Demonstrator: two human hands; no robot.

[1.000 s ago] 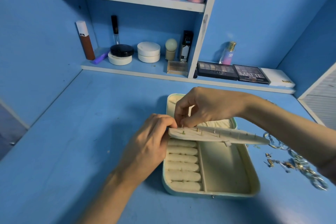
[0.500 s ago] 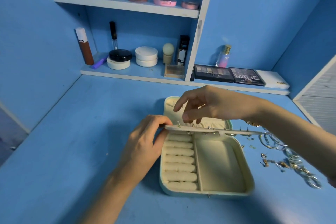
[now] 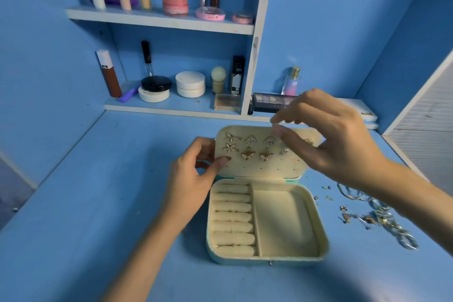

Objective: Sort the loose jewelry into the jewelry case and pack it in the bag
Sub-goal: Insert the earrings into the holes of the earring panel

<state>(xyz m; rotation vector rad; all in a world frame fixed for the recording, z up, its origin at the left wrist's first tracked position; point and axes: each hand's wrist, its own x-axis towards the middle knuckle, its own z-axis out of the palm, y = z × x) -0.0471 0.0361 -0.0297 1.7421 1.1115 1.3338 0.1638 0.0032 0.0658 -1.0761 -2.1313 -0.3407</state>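
Note:
The open jewelry case [image 3: 321, 228], mint outside and cream inside, lies on the blue table. It has a row of ring rolls [image 3: 232, 218] on its left and a bare compartment [image 3: 284, 223] on its right. Its earring panel [image 3: 269, 168] stands tilted up at the back, with several gold earrings [image 3: 248, 154] pinned in it. My left hand [image 3: 191, 179] pinches the panel's left edge, thumb on the front. My right hand [image 3: 331, 135] hovers over the panel's right part with loosely curled fingers and nothing visible in them. Loose jewelry [image 3: 377, 218] lies right of the case.
Two wall shelves behind the case carry cosmetics: jars, tubes and a perfume bottle [image 3: 291, 81]. An eyeshadow palette [image 3: 269, 102] and a white box [image 3: 365, 111] sit on the lower ledge. Blue walls close in on the left and right.
The earring panel has swung from lying flat over the case to tilted up, showing its front. My right hand has lifted off it and moved right; my left hand keeps its hold.

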